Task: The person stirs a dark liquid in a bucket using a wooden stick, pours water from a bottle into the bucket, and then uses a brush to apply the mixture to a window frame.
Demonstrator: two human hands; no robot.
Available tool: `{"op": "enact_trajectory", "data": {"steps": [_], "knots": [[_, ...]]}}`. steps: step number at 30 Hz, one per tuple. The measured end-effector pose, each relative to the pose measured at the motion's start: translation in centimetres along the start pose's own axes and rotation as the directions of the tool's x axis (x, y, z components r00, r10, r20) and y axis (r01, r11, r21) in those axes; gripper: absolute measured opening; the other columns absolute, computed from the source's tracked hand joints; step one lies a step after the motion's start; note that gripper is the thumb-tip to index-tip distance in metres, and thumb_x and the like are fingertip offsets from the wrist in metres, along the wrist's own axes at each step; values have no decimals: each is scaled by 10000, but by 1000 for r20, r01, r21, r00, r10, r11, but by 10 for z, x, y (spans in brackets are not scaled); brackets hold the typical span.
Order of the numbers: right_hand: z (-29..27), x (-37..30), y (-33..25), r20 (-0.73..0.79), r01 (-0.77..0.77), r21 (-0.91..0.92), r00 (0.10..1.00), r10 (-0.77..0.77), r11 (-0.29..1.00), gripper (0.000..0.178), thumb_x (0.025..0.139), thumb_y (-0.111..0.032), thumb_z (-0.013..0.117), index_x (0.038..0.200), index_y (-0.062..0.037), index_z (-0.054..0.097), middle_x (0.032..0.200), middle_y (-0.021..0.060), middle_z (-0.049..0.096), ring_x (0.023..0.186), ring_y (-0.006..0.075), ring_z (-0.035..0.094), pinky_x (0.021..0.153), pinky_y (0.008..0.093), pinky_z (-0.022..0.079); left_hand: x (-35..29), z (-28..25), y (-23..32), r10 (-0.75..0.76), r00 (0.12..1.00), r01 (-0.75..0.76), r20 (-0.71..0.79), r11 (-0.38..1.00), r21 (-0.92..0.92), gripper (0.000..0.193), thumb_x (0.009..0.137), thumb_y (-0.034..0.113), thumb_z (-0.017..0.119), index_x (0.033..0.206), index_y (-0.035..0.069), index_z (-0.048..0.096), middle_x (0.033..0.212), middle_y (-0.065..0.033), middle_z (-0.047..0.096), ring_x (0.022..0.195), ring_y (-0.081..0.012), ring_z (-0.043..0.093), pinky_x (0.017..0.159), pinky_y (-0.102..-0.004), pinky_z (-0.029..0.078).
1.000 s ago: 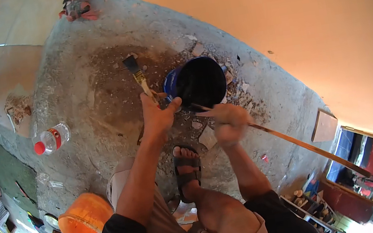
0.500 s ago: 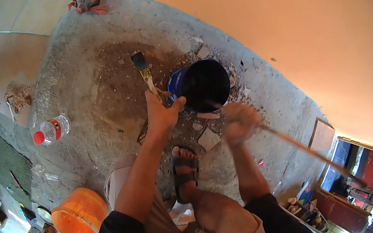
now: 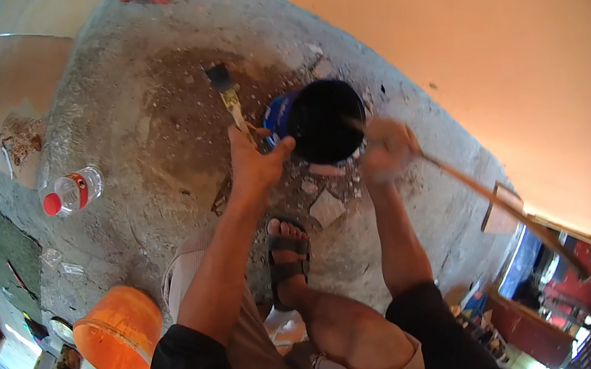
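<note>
Bucket [image 3: 324,121] between both hands

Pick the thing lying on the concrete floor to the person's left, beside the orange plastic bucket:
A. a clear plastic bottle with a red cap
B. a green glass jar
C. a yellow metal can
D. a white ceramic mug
A: the clear plastic bottle with a red cap lies on its side on the concrete floor, up-left of the orange plastic bucket.
</note>
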State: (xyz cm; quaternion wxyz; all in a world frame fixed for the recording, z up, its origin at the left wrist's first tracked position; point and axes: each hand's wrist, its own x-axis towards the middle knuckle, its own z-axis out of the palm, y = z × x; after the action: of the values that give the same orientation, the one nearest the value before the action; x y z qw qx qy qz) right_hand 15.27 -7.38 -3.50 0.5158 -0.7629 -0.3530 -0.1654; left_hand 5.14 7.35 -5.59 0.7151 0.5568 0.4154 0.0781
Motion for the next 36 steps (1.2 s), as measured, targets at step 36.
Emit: {"op": "enact_trajectory", "data": {"steps": [36], "knots": [[2, 6, -7, -39, -177, 663, 962, 270, 728, 411, 1035, -220, 352, 638, -124, 302, 553, 29, 344, 497, 148, 324, 495, 334, 335, -5, -1, 15, -97, 995, 97, -6, 995, -17, 558, 783, 88, 808, 1140, 59, 380, 1096, -131, 524, 1031, -238, 522, 900, -413, 457]]}}
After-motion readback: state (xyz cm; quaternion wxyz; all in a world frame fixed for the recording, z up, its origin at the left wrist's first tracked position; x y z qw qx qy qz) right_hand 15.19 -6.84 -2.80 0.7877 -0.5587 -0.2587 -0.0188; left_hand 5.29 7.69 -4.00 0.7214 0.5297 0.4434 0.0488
